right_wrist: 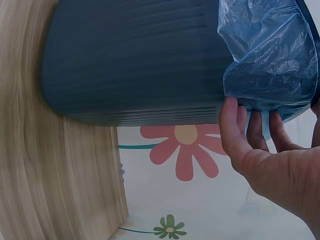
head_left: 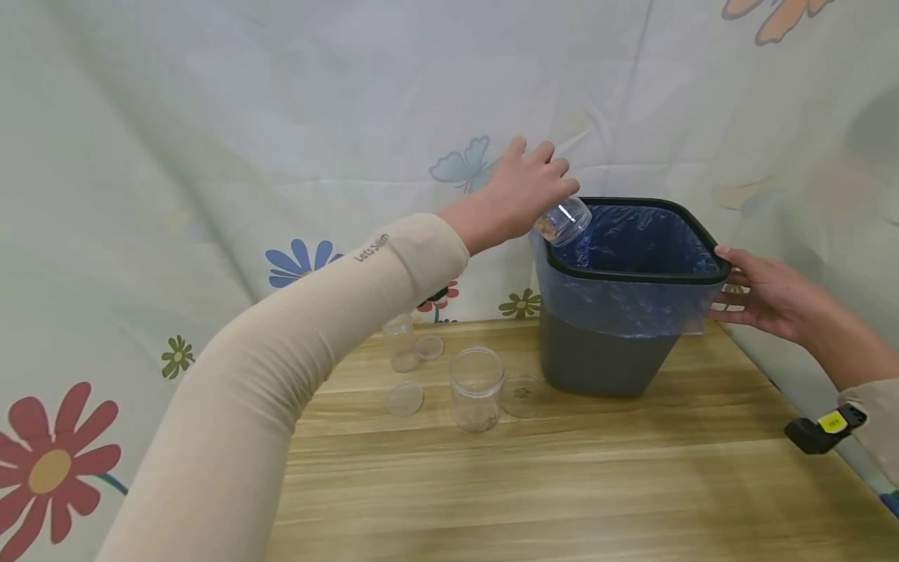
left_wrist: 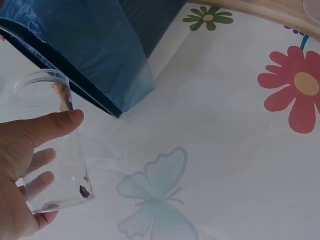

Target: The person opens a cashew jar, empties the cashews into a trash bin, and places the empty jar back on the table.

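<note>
My left hand [head_left: 530,187] grips a clear jar [head_left: 566,222], tipped with its mouth at the bin's left rim. Brown bits [left_wrist: 63,95] cling near the mouth in the left wrist view, and a dark piece [left_wrist: 84,191] sticks close to the base. The grey trash bin [head_left: 604,359] stands upright on the table, lined with a blue plastic bag [head_left: 632,308] folded over the outside under a black rim. On the bin's right side, my right hand [head_left: 779,297] holds the rim, thumb at the top edge and fingertips against the bag. The bin's bottom is hidden.
Left of the bin on the wooden table [head_left: 492,492] stand a large clear jar [head_left: 476,390] and a smaller clear jar [head_left: 400,347]. Clear lids lie flat around them: a small lid [head_left: 430,347], a round lid [head_left: 403,399] and a larger lid [head_left: 523,396]. A flowered curtain [head_left: 337,156] hangs behind.
</note>
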Action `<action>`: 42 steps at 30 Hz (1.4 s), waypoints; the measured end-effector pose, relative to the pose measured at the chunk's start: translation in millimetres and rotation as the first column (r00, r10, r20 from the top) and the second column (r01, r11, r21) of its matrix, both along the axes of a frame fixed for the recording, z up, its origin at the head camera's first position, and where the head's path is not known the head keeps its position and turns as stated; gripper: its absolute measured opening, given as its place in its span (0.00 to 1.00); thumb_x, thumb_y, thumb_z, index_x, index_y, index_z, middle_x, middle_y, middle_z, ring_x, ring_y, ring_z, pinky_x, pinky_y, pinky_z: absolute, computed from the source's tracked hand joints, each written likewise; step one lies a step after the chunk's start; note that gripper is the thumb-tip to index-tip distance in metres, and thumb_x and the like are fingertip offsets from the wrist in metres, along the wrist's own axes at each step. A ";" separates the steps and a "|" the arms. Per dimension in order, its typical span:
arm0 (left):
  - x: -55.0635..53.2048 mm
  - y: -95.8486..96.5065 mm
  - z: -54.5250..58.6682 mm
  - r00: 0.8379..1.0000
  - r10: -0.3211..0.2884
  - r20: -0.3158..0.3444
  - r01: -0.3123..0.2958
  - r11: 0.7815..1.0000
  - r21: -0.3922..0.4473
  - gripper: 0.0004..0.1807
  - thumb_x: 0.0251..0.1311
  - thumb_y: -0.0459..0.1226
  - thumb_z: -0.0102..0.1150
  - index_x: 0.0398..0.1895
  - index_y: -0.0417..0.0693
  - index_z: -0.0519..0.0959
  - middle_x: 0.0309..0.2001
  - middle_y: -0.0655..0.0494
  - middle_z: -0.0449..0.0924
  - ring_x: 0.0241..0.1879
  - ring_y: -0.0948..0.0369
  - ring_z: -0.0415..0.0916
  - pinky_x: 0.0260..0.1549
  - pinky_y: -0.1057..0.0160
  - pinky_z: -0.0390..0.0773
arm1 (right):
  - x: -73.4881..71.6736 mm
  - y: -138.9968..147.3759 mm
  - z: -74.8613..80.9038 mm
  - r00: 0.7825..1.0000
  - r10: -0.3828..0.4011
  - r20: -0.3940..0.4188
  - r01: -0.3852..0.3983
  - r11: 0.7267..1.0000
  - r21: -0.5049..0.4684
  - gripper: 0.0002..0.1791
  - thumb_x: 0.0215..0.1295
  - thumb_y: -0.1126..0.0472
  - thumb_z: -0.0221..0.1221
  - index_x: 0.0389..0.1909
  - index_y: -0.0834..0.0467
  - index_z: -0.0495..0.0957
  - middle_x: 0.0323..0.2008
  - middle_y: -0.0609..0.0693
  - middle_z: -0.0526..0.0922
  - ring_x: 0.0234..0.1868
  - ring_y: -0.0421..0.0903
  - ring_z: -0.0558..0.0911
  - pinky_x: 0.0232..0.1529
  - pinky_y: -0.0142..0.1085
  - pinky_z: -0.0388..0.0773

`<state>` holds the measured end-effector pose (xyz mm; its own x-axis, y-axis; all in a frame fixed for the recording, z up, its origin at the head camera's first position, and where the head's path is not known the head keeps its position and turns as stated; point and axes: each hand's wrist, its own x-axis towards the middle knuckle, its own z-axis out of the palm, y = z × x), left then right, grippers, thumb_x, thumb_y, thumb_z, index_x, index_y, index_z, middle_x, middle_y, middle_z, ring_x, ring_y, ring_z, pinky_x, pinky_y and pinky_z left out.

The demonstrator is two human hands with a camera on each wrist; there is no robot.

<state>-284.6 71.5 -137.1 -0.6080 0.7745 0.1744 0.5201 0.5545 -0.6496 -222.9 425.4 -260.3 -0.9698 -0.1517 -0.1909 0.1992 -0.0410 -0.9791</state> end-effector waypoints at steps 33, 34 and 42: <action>-4.2 -16.1 -3.5 0.919 0.052 0.391 -0.196 0.921 0.337 0.44 0.58 0.55 0.71 0.75 0.59 0.64 0.67 0.58 0.72 0.63 0.53 0.68 0.52 0.52 0.77 | -8.9 3.6 -1.7 1.000 0.002 -0.008 -0.001 0.999 0.040 0.12 0.77 0.42 0.50 0.52 0.42 0.73 0.50 0.40 0.73 0.41 0.37 0.84 0.44 0.43 0.85; -4.5 -17.1 -3.9 0.911 0.042 0.409 -0.203 0.912 0.358 0.44 0.57 0.55 0.71 0.75 0.59 0.64 0.67 0.58 0.73 0.62 0.54 0.69 0.50 0.54 0.78 | -8.4 3.8 -1.4 1.000 -0.004 -0.008 0.004 0.999 0.043 0.12 0.77 0.42 0.51 0.51 0.41 0.75 0.48 0.39 0.75 0.41 0.37 0.84 0.44 0.43 0.85; -7.7 -26.1 -7.7 0.875 -0.017 0.484 -0.247 0.844 0.476 0.44 0.58 0.56 0.71 0.73 0.53 0.64 0.64 0.56 0.76 0.60 0.60 0.75 0.43 0.61 0.79 | -6.7 2.4 0.2 1.000 -0.012 -0.019 0.013 1.000 0.028 0.12 0.77 0.43 0.51 0.44 0.42 0.80 0.44 0.39 0.78 0.40 0.39 0.85 0.42 0.43 0.85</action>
<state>-292.3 45.3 -144.8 -0.7958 0.5709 0.2021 0.5890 0.8072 0.0389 -229.6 427.8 -260.1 -0.9751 -0.1345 -0.1762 0.1799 -0.0160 -0.9836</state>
